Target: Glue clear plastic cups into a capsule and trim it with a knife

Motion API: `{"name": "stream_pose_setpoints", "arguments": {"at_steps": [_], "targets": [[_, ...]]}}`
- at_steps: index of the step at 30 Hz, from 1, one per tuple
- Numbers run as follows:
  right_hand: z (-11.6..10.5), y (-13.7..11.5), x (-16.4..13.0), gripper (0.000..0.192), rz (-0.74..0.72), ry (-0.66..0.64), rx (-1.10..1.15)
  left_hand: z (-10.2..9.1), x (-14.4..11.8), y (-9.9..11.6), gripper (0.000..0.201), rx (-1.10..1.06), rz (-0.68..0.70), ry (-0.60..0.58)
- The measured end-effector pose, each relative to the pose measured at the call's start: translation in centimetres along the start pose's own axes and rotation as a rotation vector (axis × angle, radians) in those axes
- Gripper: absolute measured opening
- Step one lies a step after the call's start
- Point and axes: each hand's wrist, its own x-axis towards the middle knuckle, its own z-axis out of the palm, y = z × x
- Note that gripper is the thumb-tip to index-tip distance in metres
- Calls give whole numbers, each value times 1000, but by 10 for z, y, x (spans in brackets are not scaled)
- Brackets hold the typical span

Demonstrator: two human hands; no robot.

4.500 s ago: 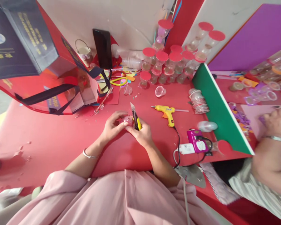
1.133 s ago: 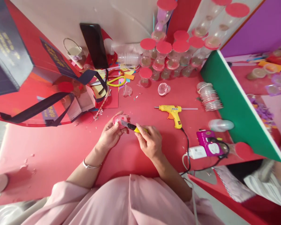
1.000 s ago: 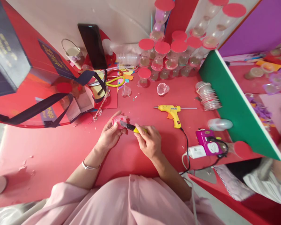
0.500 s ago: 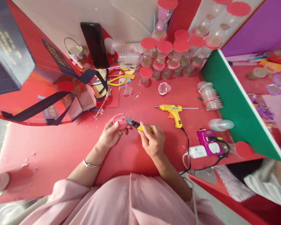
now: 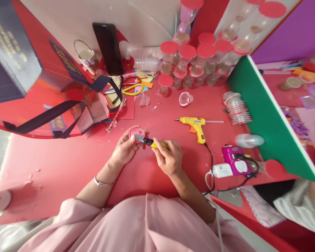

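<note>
My left hand (image 5: 124, 150) holds a small clear plastic cup with a pink round bottom (image 5: 136, 133) just above the red table (image 5: 68, 164). My right hand (image 5: 169, 157) grips a yellow utility knife (image 5: 151, 142). Its blade tip rests against the cup's pink face. Both hands meet near the middle of the table, close to my body.
A yellow glue gun (image 5: 194, 124) lies to the right, with its cord running to a magenta power strip (image 5: 237, 164). Several red-lidded cup stacks (image 5: 189, 63) stand at the back. A stack of clear lids (image 5: 237, 108), a loose cup (image 5: 185, 98), scissors (image 5: 131, 87), a dark bag (image 5: 42, 87) and a green divider board (image 5: 267, 115) surround the work spot. A co-worker's striped sleeve (image 5: 301, 210) shows at right.
Earlier the knife stood upright beside the cup held between my fingers. Now the cup's pink face is turned up and the blade lies flat against it; it pulled back briefly, then returned.
</note>
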Motion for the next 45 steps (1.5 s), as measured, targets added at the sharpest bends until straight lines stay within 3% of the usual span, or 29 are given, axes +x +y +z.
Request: {"name": "stream_pose_setpoints", "arguments": {"at_steps": [12,18,25,40,45], "targets": [[-2,4,-1,40,26,14,-4,-4,0,0,51,8,-18,-12],[-6,6,1,45,59,102,9,-3,-1,1,55,18,-3,-19],[-3,-6,3,38,4,51,50,0,1,0,52,-2,23,-22],[1,-1,-1,37,25,11,28,4,0,2,53,-20,25,1],[-4,8,2,41,49,105,-24,1,-1,3,54,-39,4,-18]]}}
